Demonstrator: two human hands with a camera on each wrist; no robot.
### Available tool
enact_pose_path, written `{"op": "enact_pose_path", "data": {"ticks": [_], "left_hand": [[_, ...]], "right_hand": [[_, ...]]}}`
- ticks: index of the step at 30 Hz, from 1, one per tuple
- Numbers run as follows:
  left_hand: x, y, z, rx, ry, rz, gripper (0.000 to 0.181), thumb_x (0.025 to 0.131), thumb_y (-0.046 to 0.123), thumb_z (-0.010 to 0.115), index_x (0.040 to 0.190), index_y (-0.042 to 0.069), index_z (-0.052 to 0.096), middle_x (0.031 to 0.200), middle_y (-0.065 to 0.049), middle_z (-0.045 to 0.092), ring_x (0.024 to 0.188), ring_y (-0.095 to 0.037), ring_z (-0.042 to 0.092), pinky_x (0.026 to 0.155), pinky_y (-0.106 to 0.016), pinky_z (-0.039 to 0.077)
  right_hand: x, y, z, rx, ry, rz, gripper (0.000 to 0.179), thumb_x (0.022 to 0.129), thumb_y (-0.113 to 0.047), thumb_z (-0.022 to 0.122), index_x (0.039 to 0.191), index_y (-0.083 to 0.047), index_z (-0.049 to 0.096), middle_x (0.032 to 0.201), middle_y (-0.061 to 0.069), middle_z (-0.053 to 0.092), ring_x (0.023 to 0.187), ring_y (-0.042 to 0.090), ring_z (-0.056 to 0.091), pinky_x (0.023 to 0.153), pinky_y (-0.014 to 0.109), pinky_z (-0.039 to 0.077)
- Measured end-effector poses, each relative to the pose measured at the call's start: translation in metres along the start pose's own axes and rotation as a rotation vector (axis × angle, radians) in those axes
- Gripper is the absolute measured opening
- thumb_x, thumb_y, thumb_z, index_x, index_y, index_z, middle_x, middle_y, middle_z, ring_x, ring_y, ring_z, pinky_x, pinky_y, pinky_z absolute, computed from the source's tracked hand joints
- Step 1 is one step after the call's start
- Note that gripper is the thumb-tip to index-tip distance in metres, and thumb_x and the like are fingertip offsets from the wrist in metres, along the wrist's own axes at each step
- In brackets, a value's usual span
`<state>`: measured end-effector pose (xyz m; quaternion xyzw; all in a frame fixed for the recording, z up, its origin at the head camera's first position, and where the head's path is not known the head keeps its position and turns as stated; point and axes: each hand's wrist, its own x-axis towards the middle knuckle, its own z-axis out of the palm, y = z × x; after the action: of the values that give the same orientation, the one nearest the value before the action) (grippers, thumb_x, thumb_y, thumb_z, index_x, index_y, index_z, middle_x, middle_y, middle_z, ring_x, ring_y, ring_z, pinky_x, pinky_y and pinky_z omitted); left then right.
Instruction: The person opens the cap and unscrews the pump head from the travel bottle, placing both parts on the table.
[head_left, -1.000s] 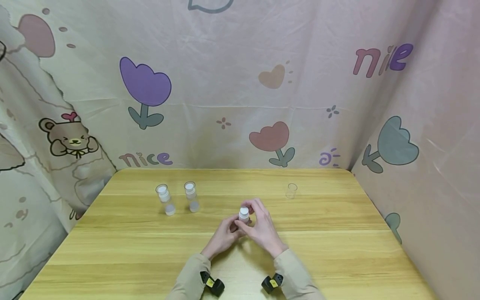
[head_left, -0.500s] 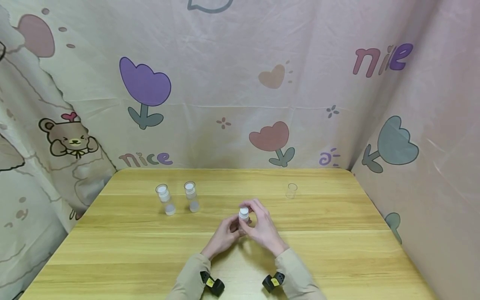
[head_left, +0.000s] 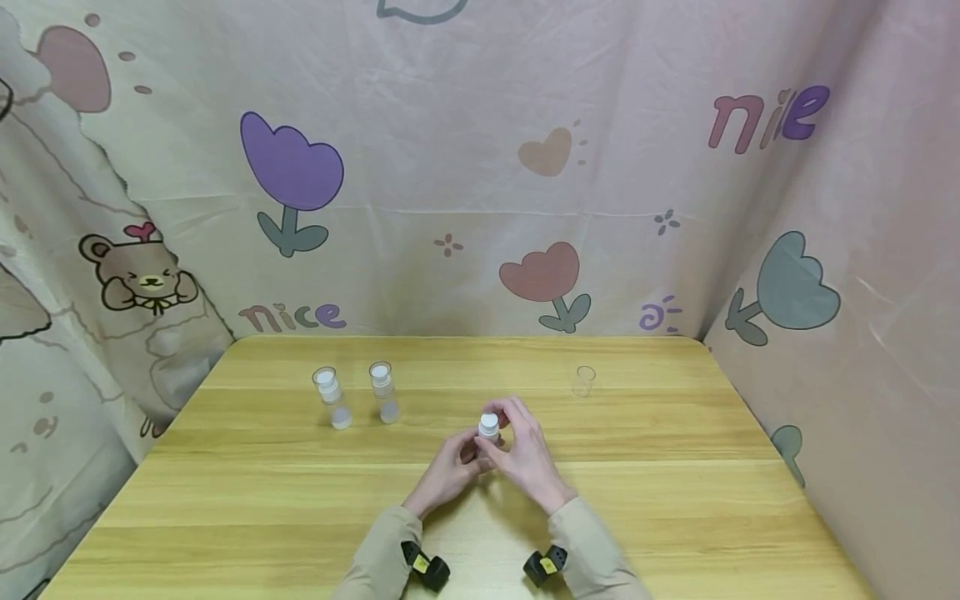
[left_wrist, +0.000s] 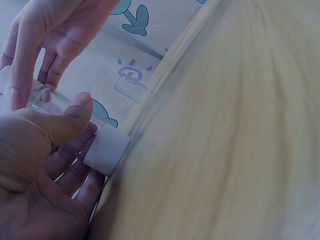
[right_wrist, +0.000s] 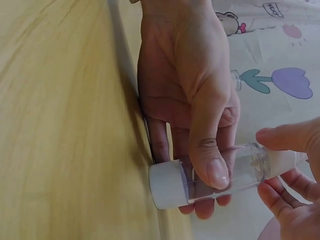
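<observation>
The bottle [head_left: 488, 428] is held upright on or just above the surface [head_left: 675, 500], its clear body [right_wrist: 245, 171] pinched between thumb and fingers of the left grip [right_wrist: 192, 95], near the white base [right_wrist: 168, 185]. Its white top [right_wrist: 281, 162] is pinched by the right grip [head_left: 527, 458].

A bottle [head_left: 488, 427] is upright between the two hands, the left hand [head_left: 448, 468] around its body and the right hand [head_left: 527, 457] at its upper end. On the bench [head_left: 675, 492], beyond the hands and to their left, an outer bottle [head_left: 332, 400] and an inner bottle [head_left: 385, 392] stand near each other, while a cup [head_left: 583, 382] stands beyond them to the right. A curtain [head_left: 420, 167] hangs behind the bench and along both sides.
</observation>
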<state>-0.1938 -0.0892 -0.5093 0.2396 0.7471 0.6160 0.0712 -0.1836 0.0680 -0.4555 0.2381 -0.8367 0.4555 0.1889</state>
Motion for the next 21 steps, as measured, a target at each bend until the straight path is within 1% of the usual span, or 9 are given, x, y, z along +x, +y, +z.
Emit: {"op": "enact_pose_path", "data": {"ticks": [3,6,7,9,11,13,17,20,21], "left_hand": [[0.0004,-0.0004,0.0002,0.005,0.004,-0.007,0.047,0.093,-0.004,0.062,0.138,-0.012,0.05,0.133,-0.03,0.062,0.129,-0.044,0.057,0.113,-0.043,0.047],[0.0003,0.0,0.0005,0.002,0.011,-0.007,0.047,0.092,-0.007,0.06,0.137,-0.013,0.05,0.133,-0.032,0.061,0.128,-0.045,0.058,0.112,-0.039,0.05],[0.0002,0.0003,0.0005,0.001,0.014,-0.008,0.047,0.091,-0.008,0.06,0.137,-0.013,0.05,0.132,-0.032,0.062,0.127,-0.045,0.058,0.111,-0.034,0.051],[-0.0001,0.0004,0.0006,0.0,0.015,0.0,0.046,0.091,-0.008,0.06,0.136,-0.013,0.051,0.131,-0.033,0.062,0.126,-0.045,0.059,0.109,-0.029,0.052],[0.0001,0.001,0.0008,-0.004,0.019,-0.004,0.045,0.092,-0.007,0.062,0.135,-0.012,0.053,0.131,-0.031,0.063,0.126,-0.044,0.059,0.106,-0.021,0.051],[0.0003,0.0007,0.0008,-0.003,0.017,0.003,0.044,0.092,-0.006,0.063,0.134,-0.012,0.054,0.13,-0.03,0.064,0.125,-0.044,0.06,0.104,-0.016,0.05],[0.0005,0.0008,0.0009,-0.004,0.013,0.009,0.042,0.092,-0.003,0.064,0.133,-0.011,0.055,0.129,-0.029,0.064,0.125,-0.042,0.06,0.104,-0.015,0.049],[0.0003,0.0008,0.0006,-0.004,0.011,0.001,0.042,0.093,-0.002,0.064,0.133,-0.01,0.055,0.13,-0.029,0.064,0.126,-0.043,0.06,0.106,-0.02,0.05],[0.0002,0.0008,0.0004,-0.002,0.01,-0.002,0.043,0.093,-0.002,0.064,0.134,-0.01,0.055,0.13,-0.029,0.064,0.126,-0.043,0.06,0.107,-0.022,0.051]], "right_hand": [[0.0001,0.001,-0.0012,0.018,-0.025,-0.008,0.044,0.077,0.004,0.08,0.116,-0.005,0.062,0.107,0.006,0.065,0.095,0.018,0.062,0.088,0.042,0.058],[-0.0004,0.0013,-0.0025,0.045,-0.06,0.01,0.047,0.077,0.003,0.078,0.121,-0.006,0.062,0.112,0.006,0.065,0.102,0.021,0.063,0.094,0.047,0.056],[-0.0007,0.0013,-0.0028,0.047,-0.07,0.021,0.049,0.078,0.002,0.079,0.122,-0.006,0.061,0.114,0.006,0.065,0.103,0.02,0.063,0.096,0.046,0.056],[-0.0011,0.0012,-0.0025,0.043,-0.07,0.034,0.051,0.077,-0.001,0.081,0.124,-0.007,0.061,0.115,0.005,0.064,0.103,0.019,0.062,0.095,0.043,0.055],[-0.0012,0.0015,-0.0015,0.033,-0.053,0.038,0.052,0.076,-0.004,0.084,0.122,-0.008,0.061,0.113,0.004,0.064,0.1,0.017,0.06,0.093,0.038,0.055],[-0.0013,0.0021,-0.0004,0.018,-0.029,0.027,0.051,0.075,-0.005,0.085,0.12,-0.009,0.062,0.111,0.002,0.063,0.097,0.014,0.059,0.088,0.034,0.054],[-0.0009,0.0031,0.0007,0.0,-0.001,-0.007,0.048,0.074,-0.002,0.085,0.116,-0.008,0.062,0.107,0.002,0.063,0.093,0.014,0.058,0.084,0.031,0.055],[-0.0007,0.0033,0.0001,-0.003,-0.008,-0.023,0.047,0.075,0.001,0.083,0.115,-0.007,0.062,0.106,0.003,0.063,0.093,0.015,0.059,0.084,0.032,0.056],[-0.0007,0.0034,-0.0003,-0.001,-0.015,-0.026,0.046,0.075,0.002,0.082,0.116,-0.007,0.062,0.107,0.004,0.063,0.095,0.016,0.06,0.086,0.033,0.057]]}}
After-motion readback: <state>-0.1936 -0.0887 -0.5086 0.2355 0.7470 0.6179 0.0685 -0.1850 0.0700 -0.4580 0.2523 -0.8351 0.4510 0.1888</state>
